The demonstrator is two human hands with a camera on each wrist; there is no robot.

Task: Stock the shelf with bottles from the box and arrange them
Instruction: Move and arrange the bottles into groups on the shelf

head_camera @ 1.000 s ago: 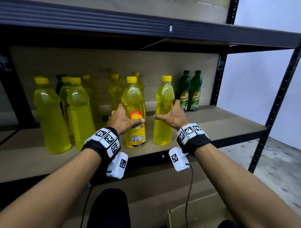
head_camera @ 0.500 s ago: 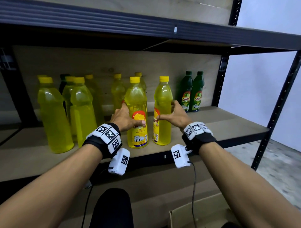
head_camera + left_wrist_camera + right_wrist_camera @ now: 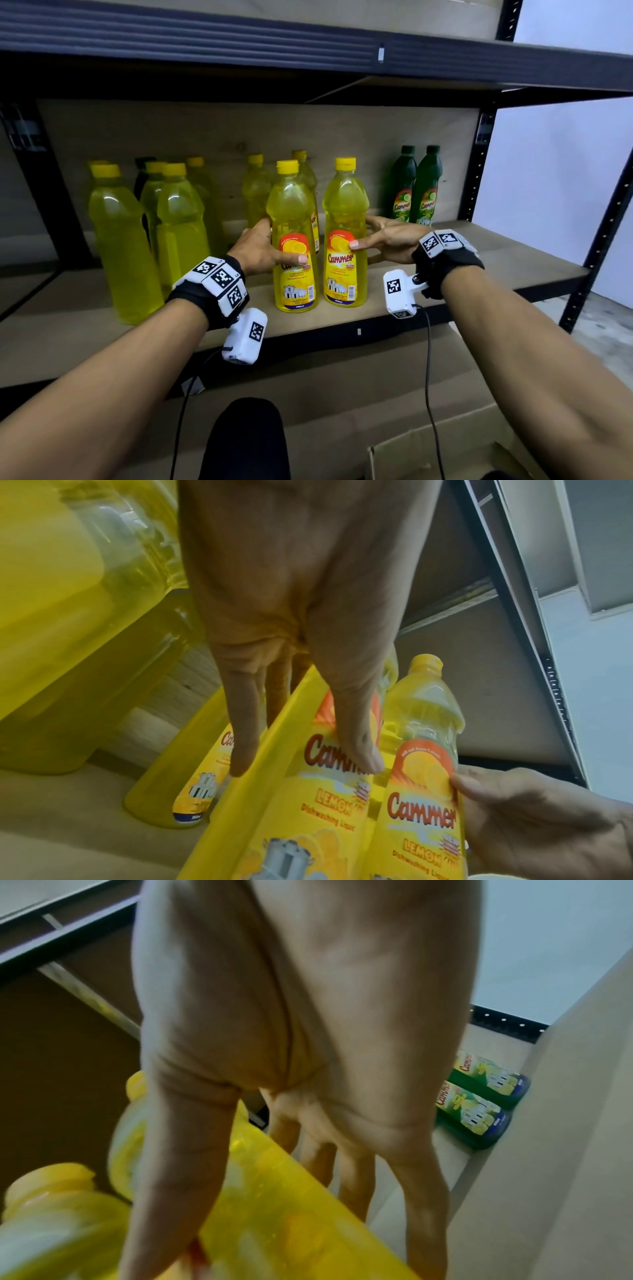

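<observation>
Two yellow Cammer lemon bottles stand side by side at the front of the wooden shelf [image 3: 462,270], labels facing me. My left hand [image 3: 274,245] grips the left bottle [image 3: 294,205], thumb across its label and fingers behind it. My right hand [image 3: 364,234] grips the right bottle [image 3: 346,202] the same way from the right. In the left wrist view my thumb [image 3: 356,739] lies on the left bottle [image 3: 308,799], next to the right bottle [image 3: 424,791]. In the right wrist view my fingers [image 3: 349,1177] wrap behind the right bottle [image 3: 291,1218].
Larger unlabelled yellow bottles [image 3: 123,246] crowd the shelf's left half, with more yellow bottles [image 3: 255,192] behind. Two green bottles [image 3: 414,195] stand at the back right. An upper shelf beam [image 3: 308,51] runs overhead. A cardboard box [image 3: 445,452] sits on the floor, lower right.
The right bottle has been turned in my right hand until its label faces front, and it now stands closer to the left bottle. My left hand kept its hold.
</observation>
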